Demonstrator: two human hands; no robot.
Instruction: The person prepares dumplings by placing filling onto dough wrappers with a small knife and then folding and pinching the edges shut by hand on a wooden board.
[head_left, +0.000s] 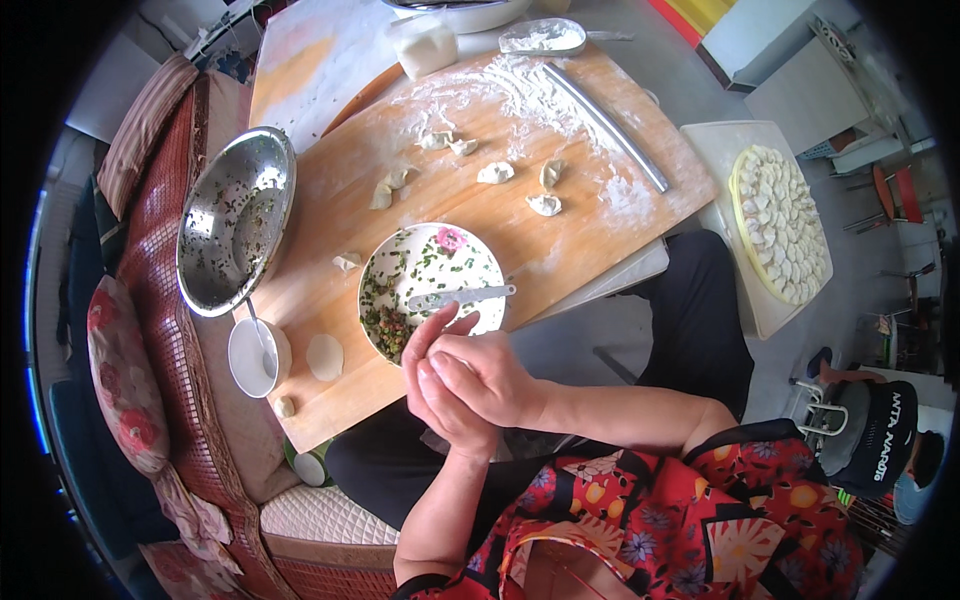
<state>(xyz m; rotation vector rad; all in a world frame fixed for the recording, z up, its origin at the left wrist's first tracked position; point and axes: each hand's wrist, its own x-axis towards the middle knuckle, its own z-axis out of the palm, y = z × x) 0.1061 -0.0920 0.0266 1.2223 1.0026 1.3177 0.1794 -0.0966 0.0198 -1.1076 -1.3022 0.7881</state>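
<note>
My left hand (442, 394) and my right hand (487, 375) are pressed together in front of the plate's near edge. Their curled fingers and thumbs hide what lies between them. Just beyond them, a white plate (431, 259) with a pink flower carries chopped greens and a heap of minced filling (391, 330). A flat metal spatula (457, 298) rests across it. On the wooden board (442, 199), a round dough wrapper (325, 357) and a small dough piece (284, 406) lie to the left. Several folded dumplings, one of them (496, 172) near the middle, are scattered beyond the plate.
A steel bowl (262, 217) tilts at the board's left, above a white cup (247, 367). A metal rolling rod (607, 127) lies in flour. Beyond stand a flour scoop (541, 37) and a bag (424, 52). A dumpling-filled tray (780, 225) is at right; a person (862, 427) is behind.
</note>
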